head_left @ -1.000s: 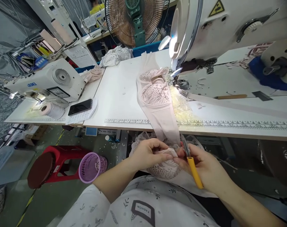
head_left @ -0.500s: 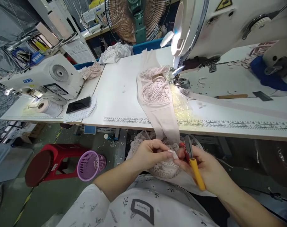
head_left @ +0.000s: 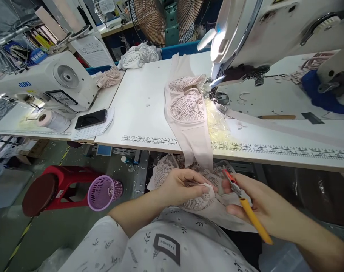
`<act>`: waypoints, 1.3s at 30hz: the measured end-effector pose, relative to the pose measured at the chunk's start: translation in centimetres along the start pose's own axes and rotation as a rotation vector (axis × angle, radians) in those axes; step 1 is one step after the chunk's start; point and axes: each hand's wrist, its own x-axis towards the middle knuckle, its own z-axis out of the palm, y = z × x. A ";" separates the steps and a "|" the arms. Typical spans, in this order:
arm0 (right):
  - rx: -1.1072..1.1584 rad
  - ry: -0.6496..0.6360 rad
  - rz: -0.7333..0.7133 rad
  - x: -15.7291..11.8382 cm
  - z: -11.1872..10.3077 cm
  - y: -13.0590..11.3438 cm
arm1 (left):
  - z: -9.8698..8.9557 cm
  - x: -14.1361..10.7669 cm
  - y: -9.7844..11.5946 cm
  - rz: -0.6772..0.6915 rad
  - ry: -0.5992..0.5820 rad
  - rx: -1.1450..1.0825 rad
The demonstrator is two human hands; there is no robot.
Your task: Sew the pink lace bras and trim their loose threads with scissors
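Observation:
My left hand [head_left: 183,189] pinches a small piece of whitish fabric [head_left: 209,192] between thumb and fingers, low over my lap. In my right hand [head_left: 269,206] is a pair of thread snips [head_left: 255,220] with a yellow handle and a red part, lying slantwise across the fingers. Under both hands, pale pink lace fabric [head_left: 162,173] is bunched in my lap. A pale pink lace bra [head_left: 187,107] lies on the table beside the sewing machine's needle area, its lower band hanging over the front edge towards my hands. Where that band joins the bunched fabric is hidden.
A large sewing machine [head_left: 242,41] stands at the right, a second one [head_left: 47,83] at the left. Near it are a phone [head_left: 90,119] and a thread cone [head_left: 53,121]. A fan [head_left: 172,26] stands behind; a red stool [head_left: 67,189] and purple basket [head_left: 102,192] are on the floor.
My right hand has moved right, away from the left hand, and the snips have turned to a flatter slant. My left hand keeps its pinch on the fabric. The view has shifted slightly.

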 end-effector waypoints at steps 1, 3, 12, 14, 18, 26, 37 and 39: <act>-0.090 -0.051 0.010 -0.3 -0.9 0.1 | -0.1 -0.1 0.1 0.000 -0.026 0.006; -0.234 -0.168 0.059 -0.8 -2.3 0.3 | -0.2 -0.2 0.2 0.002 -0.057 0.040; -0.435 -0.321 0.213 -1.8 -2.9 0.2 | -0.4 0.1 0.6 0.021 -0.046 0.262; -0.435 -0.320 0.225 -1.9 -2.8 0.3 | -0.5 0.2 0.7 0.020 -0.060 0.283; -0.457 -0.321 0.231 -1.9 -2.8 0.3 | -0.6 0.3 0.9 0.033 -0.095 0.323; -0.445 -0.368 0.235 -2.0 -3.0 0.3 | -0.7 0.4 1.1 -0.056 -0.114 0.317; -0.465 -0.263 0.131 -3.2 -2.1 1.9 | -0.6 0.5 1.2 -0.065 -0.136 0.278; -0.467 -0.261 0.125 -3.2 -2.0 1.7 | -0.6 0.6 1.3 -0.053 -0.146 0.285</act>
